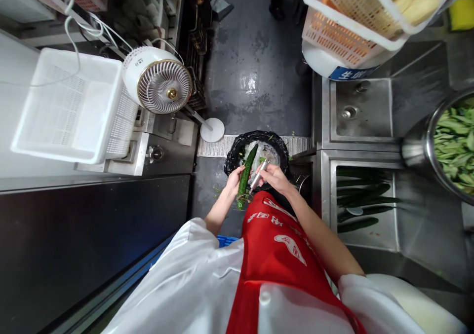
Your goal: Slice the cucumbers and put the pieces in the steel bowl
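Cucumber (247, 173), just one, sits between my two hands, pointing away from me, with the fingers of my left hand (234, 180) closed on it from the left side, around its middle. Those of my right hand (274, 177) are clamped on one metal peeler (256, 180), just to the cucumber's right. Beneath both is one bin (231, 149) lined with black plastic. To my right, several other cucumbers (365, 196) overlap in the nearer of two sink basins (387, 235); I can't count them exactly. Beyond are one steel pot (429, 141) of green pieces, and, on my left, one white crate (74, 109) and one fan (165, 85). Farther ahead, right, are two stacked baskets (333, 33); farthest, another person's feet (277, 12).
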A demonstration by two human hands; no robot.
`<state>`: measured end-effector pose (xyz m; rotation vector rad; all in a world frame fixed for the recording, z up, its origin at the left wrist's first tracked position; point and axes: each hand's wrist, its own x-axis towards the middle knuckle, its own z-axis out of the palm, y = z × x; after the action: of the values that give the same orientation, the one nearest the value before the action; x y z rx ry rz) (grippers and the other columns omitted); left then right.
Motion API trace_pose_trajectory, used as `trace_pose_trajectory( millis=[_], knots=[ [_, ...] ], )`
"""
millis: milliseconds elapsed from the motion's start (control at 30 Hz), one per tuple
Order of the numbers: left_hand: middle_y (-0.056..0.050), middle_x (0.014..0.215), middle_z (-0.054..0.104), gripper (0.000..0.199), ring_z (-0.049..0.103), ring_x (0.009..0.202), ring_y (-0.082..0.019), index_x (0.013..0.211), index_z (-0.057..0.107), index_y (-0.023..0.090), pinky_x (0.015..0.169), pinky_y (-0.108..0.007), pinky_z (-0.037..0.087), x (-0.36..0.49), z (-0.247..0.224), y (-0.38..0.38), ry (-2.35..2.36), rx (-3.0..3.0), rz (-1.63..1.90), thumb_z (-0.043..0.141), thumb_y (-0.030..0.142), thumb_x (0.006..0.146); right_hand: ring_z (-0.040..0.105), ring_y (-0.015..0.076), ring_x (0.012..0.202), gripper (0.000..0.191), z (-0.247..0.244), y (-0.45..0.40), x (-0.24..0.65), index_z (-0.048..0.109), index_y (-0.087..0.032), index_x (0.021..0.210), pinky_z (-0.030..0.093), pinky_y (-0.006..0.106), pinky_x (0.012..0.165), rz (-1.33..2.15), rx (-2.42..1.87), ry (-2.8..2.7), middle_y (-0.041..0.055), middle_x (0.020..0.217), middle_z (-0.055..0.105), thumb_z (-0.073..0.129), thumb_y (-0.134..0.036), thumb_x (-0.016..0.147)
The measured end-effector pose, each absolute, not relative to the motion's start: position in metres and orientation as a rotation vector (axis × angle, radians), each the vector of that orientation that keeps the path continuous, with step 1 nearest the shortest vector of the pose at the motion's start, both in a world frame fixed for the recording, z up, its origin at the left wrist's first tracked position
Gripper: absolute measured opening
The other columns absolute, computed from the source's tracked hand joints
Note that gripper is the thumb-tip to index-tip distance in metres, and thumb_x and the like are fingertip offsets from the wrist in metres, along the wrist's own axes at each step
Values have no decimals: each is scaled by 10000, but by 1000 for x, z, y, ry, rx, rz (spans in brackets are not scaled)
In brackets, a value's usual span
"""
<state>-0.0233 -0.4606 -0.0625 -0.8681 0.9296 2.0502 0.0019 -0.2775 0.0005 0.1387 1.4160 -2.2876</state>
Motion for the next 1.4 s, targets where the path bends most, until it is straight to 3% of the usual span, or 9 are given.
trace_pose_trajectory(
  millis=[233, 467, 700, 900, 1000, 1200, 1400],
  knots=[
    [-65, 650, 682, 203, 614, 490, -137, 883, 639, 79, 511, -229, 514, -23, -51, -452, 840, -871, 1973, 527, 244, 923, 606, 111, 572, 322, -14, -273, 1, 671, -180, 894, 518, 255, 567, -2343, 184, 1375, 7, 738, 677, 742, -478, 795],
    [-126, 773, 720, 244, 664, 589, -166, 1003, 661, 36, 553, -256, 562, -22, -39, -457, 734, -888, 1949, 487, 186, 922, 589, 105, 570, 376, -27, -255, -25, 662, -188, 877, 516, 259, 570, -2433, 347, 1532, -11, 732, 652, 772, -521, 742],
    [-153, 932, 715, 216, 686, 691, -157, 1045, 664, 69, 653, -232, 585, -1, -47, -483, 728, -931, 1945, 557, 192, 903, 565, 85, 548, 401, -49, -225, -64, 605, -205, 839, 524, 244, 572, -2394, 568, 1949, -39, 702, 619, 754, -560, 723],
    [-130, 922, 703, 229, 657, 631, -113, 1024, 644, 85, 595, -193, 570, 2, -52, -496, 744, -1085, 2071, 480, 235, 972, 563, 69, 550, 354, -41, -217, -75, 573, -212, 806, 500, 196, 555, -2303, 658, 2340, -61, 654, 584, 726, -530, 771],
    [-108, 875, 685, 259, 642, 599, -95, 1030, 632, 77, 543, -165, 549, -7, -53, -491, 718, -1156, 2118, 496, 294, 994, 571, 82, 536, 370, -29, -225, -66, 576, -210, 802, 521, 217, 552, -2342, 653, 2232, -55, 630, 585, 710, -554, 785],
    [-89, 788, 661, 298, 662, 663, -125, 1026, 646, 56, 666, -211, 592, -27, -56, -471, 600, -1135, 2172, 435, 265, 1017, 567, 101, 493, 426, -6, -257, -30, 611, -208, 786, 510, 240, 481, -2448, 606, 1666, -47, 617, 602, 752, -605, 725],
    [-68, 714, 639, 324, 599, 539, -95, 944, 656, 64, 560, -178, 544, -30, -55, -455, 656, -1092, 2042, 480, 329, 1003, 575, 110, 517, 437, 3, -290, -2, 619, -212, 846, 513, 260, 510, -2400, 445, 1387, -26, 671, 630, 744, -613, 729]
  ],
)
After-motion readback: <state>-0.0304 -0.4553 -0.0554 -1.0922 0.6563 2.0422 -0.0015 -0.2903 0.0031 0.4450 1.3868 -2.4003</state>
